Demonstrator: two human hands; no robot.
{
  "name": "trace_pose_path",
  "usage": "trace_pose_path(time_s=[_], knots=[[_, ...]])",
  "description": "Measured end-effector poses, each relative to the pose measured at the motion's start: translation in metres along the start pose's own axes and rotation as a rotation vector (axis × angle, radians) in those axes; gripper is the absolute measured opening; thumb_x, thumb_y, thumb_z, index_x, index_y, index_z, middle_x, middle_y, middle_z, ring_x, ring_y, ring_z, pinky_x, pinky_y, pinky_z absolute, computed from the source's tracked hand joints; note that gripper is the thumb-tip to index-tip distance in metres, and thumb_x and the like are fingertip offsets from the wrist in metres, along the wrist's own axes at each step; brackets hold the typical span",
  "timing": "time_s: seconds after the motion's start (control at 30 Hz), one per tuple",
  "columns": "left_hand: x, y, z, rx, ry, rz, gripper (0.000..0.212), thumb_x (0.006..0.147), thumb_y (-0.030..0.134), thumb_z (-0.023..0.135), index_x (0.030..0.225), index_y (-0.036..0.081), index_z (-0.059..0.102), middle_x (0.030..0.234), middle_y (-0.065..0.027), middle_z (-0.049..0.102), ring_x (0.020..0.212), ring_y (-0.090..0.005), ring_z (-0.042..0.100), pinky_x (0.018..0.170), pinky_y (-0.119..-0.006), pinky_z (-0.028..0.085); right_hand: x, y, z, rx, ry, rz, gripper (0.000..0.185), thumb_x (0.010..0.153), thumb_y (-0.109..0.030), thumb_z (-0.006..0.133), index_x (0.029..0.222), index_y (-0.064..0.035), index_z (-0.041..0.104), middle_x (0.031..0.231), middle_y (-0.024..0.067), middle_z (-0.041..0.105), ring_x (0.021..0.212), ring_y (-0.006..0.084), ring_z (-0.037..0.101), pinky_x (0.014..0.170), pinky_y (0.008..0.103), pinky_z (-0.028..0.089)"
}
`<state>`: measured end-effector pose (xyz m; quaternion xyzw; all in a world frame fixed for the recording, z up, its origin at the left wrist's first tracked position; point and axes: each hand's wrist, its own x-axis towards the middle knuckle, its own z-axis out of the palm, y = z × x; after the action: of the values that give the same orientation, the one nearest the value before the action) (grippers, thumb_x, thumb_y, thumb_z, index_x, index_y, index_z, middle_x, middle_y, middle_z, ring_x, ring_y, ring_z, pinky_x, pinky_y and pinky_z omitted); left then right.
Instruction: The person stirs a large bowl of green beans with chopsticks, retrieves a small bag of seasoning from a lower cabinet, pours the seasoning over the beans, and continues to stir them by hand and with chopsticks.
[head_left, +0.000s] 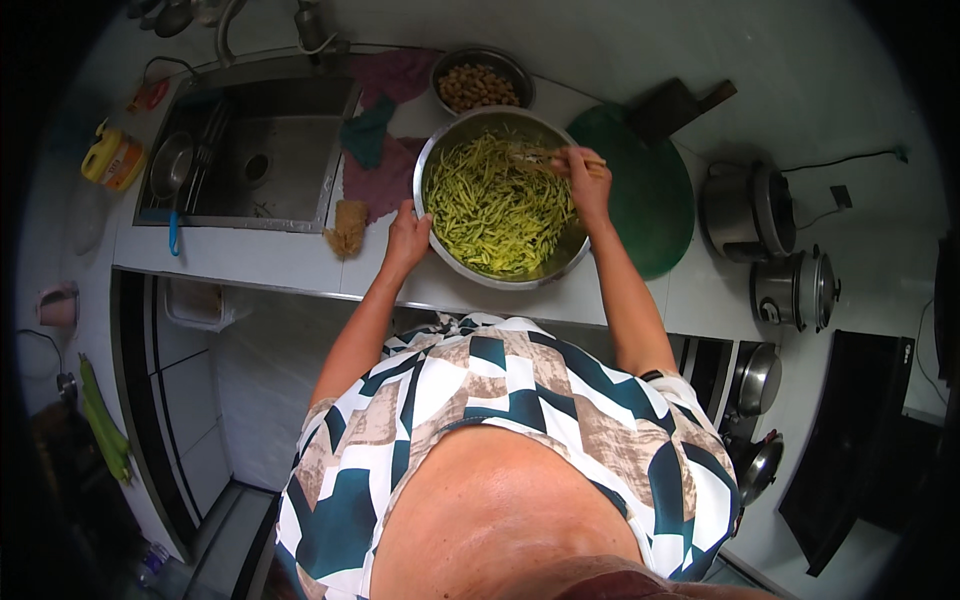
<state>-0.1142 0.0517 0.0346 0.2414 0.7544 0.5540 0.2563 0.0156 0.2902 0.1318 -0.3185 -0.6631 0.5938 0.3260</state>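
Note:
A large stainless steel bowl stands on the counter before me, holding a heap of yellow-green vegetable shreds. My left hand grips the bowl's left rim, thumb towards the edge. Over the right side of the bowl, my right hand is closed around wooden chopsticks. Their tips reach the shreds near the back and are blurred. Just behind sits a smaller metal bowl of unshelled peanuts.
At left is a steel sink with a strainer. Cloths and a scrubbing pad lie between sink and bowl. A green round board with a cleaver is at right, then two cookers.

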Motion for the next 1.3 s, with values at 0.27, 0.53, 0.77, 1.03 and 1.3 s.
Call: trace_pose_path(time_s=[0.27,0.53,0.77,1.03,1.3], knots=[[-0.003,0.001,0.002,-0.034,0.001,-0.029,0.027,0.078,0.013,0.051,0.099,-0.001,0.043,0.069,-0.0171,0.059,0.066,-0.0295,0.060,0.060,-0.036,0.045,-0.003,0.031,-0.004,-0.078,-0.202,0.121,0.018,0.083,-0.016,0.052,0.085,0.0013,0.058,0.078,0.0082,0.061,0.069,0.0136,0.060,0.063,0.0252,0.049],[-0.008,0.008,-0.004,-0.021,-0.028,-0.046,0.026,0.078,0.012,0.051,0.099,0.000,0.044,0.072,-0.0178,0.060,0.067,-0.0298,0.060,0.060,-0.036,0.045,0.014,0.003,-0.057,-0.156,0.103,-0.150,0.016,0.082,-0.014,0.053,0.083,0.0013,0.058,0.073,0.0064,0.061,0.067,0.0134,0.060,0.062,0.0242,0.050],[-0.003,-0.008,0.003,-0.001,0.027,0.048,0.025,0.078,0.013,0.052,0.098,0.000,0.044,0.071,-0.0177,0.059,0.067,-0.0296,0.060,0.060,-0.036,0.045,-0.024,0.028,-0.016,0.093,-0.107,0.251,0.015,0.082,-0.012,0.053,0.084,0.0017,0.057,0.073,0.0072,0.061,0.066,0.0141,0.060,0.062,0.0246,0.049],[0.002,-0.013,0.004,-0.083,0.004,-0.021,0.025,0.078,0.013,0.052,0.098,-0.001,0.045,0.070,-0.0151,0.059,0.066,-0.0240,0.060,0.059,-0.033,0.044,-0.020,-0.015,-0.081,-0.469,0.028,-0.102,0.017,0.080,-0.014,0.056,0.082,0.0025,0.059,0.071,0.0078,0.062,0.069,0.0122,0.061,0.060,0.0232,0.049],[0.004,-0.008,-0.001,0.038,-0.019,0.010,0.026,0.078,0.013,0.052,0.098,-0.001,0.044,0.072,-0.0183,0.058,0.068,-0.0291,0.059,0.061,-0.036,0.044,-0.080,0.030,-0.046,0.049,0.245,0.310,0.020,0.082,-0.017,0.054,0.086,0.0027,0.056,0.078,0.0102,0.060,0.067,0.0163,0.061,0.055,0.0265,0.051]])
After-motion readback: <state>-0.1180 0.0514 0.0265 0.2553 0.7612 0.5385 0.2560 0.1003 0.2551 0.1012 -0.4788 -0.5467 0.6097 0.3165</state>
